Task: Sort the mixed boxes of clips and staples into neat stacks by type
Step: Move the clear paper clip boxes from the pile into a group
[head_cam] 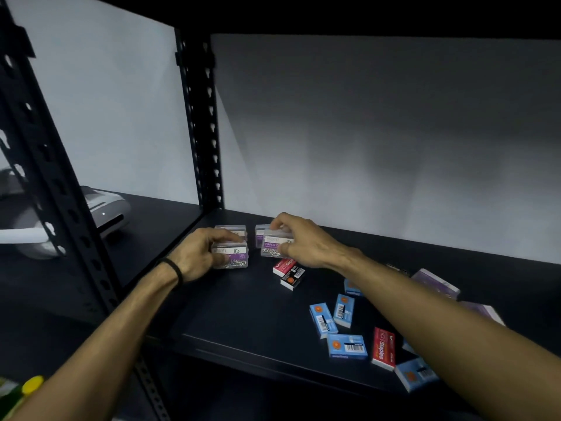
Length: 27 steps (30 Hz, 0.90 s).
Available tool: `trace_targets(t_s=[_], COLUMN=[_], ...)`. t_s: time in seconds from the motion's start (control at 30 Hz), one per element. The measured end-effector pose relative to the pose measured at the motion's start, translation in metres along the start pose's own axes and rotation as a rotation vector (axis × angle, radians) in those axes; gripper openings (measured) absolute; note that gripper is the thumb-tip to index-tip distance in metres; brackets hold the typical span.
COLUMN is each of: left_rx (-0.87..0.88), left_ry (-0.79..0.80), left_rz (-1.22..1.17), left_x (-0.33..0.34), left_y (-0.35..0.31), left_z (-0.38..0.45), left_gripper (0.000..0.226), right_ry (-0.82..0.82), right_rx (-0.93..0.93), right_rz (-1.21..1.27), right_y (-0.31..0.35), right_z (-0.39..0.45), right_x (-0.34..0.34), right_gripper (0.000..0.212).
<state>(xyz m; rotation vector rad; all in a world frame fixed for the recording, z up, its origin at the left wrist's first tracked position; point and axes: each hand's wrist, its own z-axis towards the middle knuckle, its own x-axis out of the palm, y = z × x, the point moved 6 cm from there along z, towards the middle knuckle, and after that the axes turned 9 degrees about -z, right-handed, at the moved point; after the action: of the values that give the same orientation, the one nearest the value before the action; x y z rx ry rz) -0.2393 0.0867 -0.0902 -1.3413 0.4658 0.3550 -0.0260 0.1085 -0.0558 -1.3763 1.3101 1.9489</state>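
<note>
On a dark shelf (243, 314), my left hand (197, 256) grips a clear paper clip box (232, 257) with a purple label. Behind it stands another clear clip box (231, 230). My right hand (299, 241) holds a second paper clip box (274, 247) by its top and right end, in front of one more clip box (260, 233). Just below lie a red staples box (283, 266) and a black one (292, 278). Several blue staples boxes (323, 320) and a red staples box (383, 347) are scattered at the front right, partly under my right forearm.
Two purple boxes (434, 282) lie at the far right, behind my right forearm. A perforated black upright (202, 132) marks the shelf's back left corner, another (54, 183) stands nearer on the left. A white device (100, 214) sits on the neighbouring shelf. A yellow-capped object (32, 385) shows bottom left.
</note>
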Motion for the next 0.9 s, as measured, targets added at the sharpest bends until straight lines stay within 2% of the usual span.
trace_targets(t_s=[0.27,0.5,0.9], left_rx=[-0.006,-0.002,0.018], left_ry=[-0.002,-0.002,-0.011], left_rz=[0.006,0.012,0.042], left_x=[-0.011,-0.01,-0.001], left_y=[0.005,0.004,0.0], left_z=[-0.004,-0.003,-0.003], left_gripper=[0.042,0.038,0.034], right_ry=[0.02,0.053,0.072], right_rx=[-0.028,-0.014,0.027], right_rz=[0.007,-0.044,-0.038], right_y=[0.019,0.008,-0.012], right_z=[0.023,0.019,0.005], right_x=[0.024,0.032,0.023], right_gripper=[0.042,0.033,0.033])
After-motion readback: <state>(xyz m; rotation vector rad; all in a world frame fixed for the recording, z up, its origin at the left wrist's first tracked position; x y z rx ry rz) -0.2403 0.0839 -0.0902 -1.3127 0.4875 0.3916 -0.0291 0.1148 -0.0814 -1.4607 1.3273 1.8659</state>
